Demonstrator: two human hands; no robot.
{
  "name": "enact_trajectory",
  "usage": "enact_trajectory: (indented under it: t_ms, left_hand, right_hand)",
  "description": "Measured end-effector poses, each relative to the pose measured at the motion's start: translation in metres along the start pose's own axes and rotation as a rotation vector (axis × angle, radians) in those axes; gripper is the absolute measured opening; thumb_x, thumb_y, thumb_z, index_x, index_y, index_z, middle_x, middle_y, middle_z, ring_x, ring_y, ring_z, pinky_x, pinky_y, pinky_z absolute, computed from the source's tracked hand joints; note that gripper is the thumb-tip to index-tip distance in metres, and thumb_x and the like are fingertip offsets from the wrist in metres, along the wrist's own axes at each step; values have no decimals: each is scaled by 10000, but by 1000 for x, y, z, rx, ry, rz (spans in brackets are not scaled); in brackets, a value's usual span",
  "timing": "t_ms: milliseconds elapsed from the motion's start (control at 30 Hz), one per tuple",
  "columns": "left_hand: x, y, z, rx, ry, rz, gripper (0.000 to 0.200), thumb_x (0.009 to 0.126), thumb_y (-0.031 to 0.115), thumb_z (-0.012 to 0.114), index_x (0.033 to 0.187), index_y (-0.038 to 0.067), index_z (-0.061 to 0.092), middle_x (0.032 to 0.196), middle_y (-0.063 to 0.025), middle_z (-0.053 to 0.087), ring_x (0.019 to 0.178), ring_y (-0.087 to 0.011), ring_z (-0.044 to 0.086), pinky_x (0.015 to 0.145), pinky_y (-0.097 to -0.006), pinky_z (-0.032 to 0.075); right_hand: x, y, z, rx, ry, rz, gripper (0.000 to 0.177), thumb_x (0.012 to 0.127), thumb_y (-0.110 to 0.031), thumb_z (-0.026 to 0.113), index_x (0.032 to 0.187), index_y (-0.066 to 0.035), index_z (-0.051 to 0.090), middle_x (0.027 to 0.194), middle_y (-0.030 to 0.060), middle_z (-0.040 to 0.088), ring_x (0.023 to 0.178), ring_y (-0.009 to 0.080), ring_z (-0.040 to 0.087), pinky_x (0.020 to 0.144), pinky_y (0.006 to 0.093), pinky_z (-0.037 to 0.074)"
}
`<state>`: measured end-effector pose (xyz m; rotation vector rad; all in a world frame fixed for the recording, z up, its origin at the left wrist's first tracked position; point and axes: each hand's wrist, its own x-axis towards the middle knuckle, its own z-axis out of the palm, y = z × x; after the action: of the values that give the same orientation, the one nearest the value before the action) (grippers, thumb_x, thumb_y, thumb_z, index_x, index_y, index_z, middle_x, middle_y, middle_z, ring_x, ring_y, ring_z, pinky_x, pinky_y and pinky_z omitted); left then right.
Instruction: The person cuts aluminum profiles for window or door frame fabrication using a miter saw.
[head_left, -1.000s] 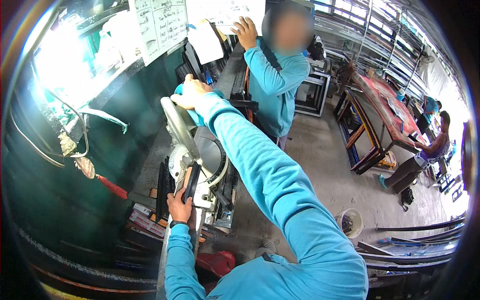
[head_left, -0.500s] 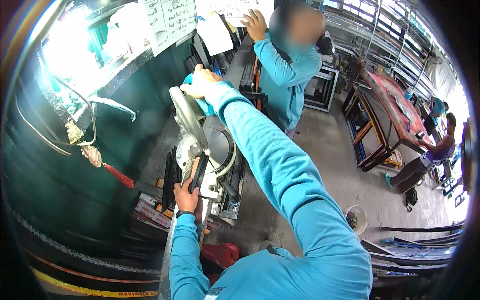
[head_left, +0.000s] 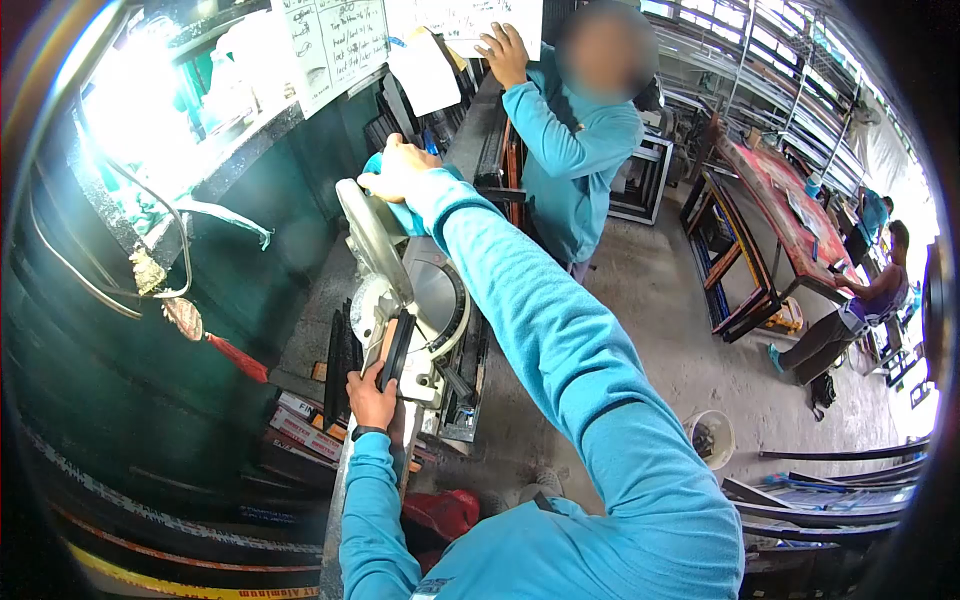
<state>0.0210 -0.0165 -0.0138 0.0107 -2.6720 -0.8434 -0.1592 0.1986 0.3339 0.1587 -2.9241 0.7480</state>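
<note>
A miter saw (head_left: 380,240) stands on a narrow bench in front of me. My right hand (head_left: 405,172) is wrapped round its handle at the top, where a teal cover or cloth (head_left: 412,220) shows under the fingers. My left hand (head_left: 373,400) is closed around a short dark aluminium profile (head_left: 398,350) with a tan strip along one side. The profile lies lengthwise against the saw's fence, its far end close to the blade guard (head_left: 372,232). The round saw table (head_left: 435,295) shows to the right of the guard. The blade's edge is hidden.
A co-worker in a teal shirt (head_left: 570,150) stands beyond the saw, one hand on a paper sheet (head_left: 470,30). Dark profiles (head_left: 335,365) lean left of the saw. A red-topped table (head_left: 780,210), another person (head_left: 880,285) and a white bucket (head_left: 712,440) are to the right.
The view has shifted slightly. Both my hands keep their grip, and the saw and profile look nearly the same. The co-worker's head has turned or moved a little.
</note>
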Motion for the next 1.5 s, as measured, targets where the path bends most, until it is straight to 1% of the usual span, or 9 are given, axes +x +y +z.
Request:
enact_trajectory:
  t_ms: [133, 233, 367, 500, 600, 767, 1267, 1400, 1500]
  left_hand:
    - [0, -1, 1, 10, 17, 27, 521, 785, 195, 826, 1285, 161, 681, 1112, -193, 509, 1066, -430, 535, 940, -533, 485]
    - [0, 2, -1, -7, -15, -18, 514, 794, 200, 823, 1286, 159, 680, 1120, -197, 506, 1078, -435, 531, 938, -538, 487]
    - [-2, 0, -2, 20, 18, 25, 510, 803, 203, 821, 1290, 155, 677, 1130, -198, 503, 1085, -436, 527, 937, -545, 489]
    - [-3, 3, -1, -14, -13, -16, 503, 813, 203, 820, 1291, 152, 673, 1134, -194, 494, 1087, -433, 522, 940, -551, 488]
    - [1, 2, -4, 7, -40, 4, 505, 820, 202, 817, 1299, 159, 665, 1132, -188, 487, 1078, -427, 523, 929, -552, 495]
    - [0, -4, 4, 16, -35, 8, 508, 824, 205, 811, 1309, 171, 662, 1142, -197, 485, 1065, -436, 530, 922, -558, 500]
    - [-1, -3, 4, 24, 19, 26, 516, 789, 192, 826, 1282, 151, 682, 1139, -209, 516, 1074, -450, 540, 931, -542, 490]
    - [-2, -2, 3, 30, 18, 35, 520, 792, 195, 822, 1289, 143, 678, 1140, -215, 513, 1075, -458, 535, 930, -544, 490]
    - [-1, -4, 5, 21, 23, 33, 547, 775, 212, 824, 1299, 177, 672, 1105, -214, 520, 1065, -457, 546, 940, -522, 478]
  right_hand:
    - [-1, 0, 1, 1, 14, -9, 1009, 867, -564, 679, 1552, 46, 259, 1402, 236, 592, 1286, 375, 592, 1099, 473, 452]
    - [-1, 0, 2, 3, 28, -12, 998, 869, -558, 681, 1547, 50, 271, 1395, 242, 595, 1282, 378, 594, 1099, 466, 453]
    - [-3, 0, 0, 38, 28, -9, 979, 861, -554, 696, 1523, 53, 307, 1390, 249, 596, 1283, 384, 591, 1100, 460, 453]
    - [1, 0, 2, 23, 52, -29, 986, 839, -572, 709, 1479, 79, 334, 1370, 283, 594, 1256, 393, 607, 1075, 453, 474]
    - [0, 3, 2, 72, 38, -48, 971, 845, -576, 698, 1478, 67, 339, 1364, 275, 602, 1258, 383, 609, 1072, 447, 478]
    - [-1, 4, 2, 88, 25, 8, 960, 847, -576, 690, 1488, 49, 341, 1341, 245, 630, 1249, 379, 617, 1067, 450, 487]
    - [-4, 9, 8, 65, 36, -9, 907, 857, -554, 680, 1459, 44, 360, 1320, 242, 644, 1205, 379, 646, 1033, 454, 519]
    - [-4, 9, 5, 77, 5, 9, 956, 858, -560, 673, 1498, 55, 317, 1335, 248, 632, 1225, 375, 633, 1048, 445, 508]
    - [1, 11, 9, 75, 25, 5, 1005, 849, -567, 677, 1517, 74, 287, 1366, 266, 603, 1257, 378, 609, 1079, 437, 483]
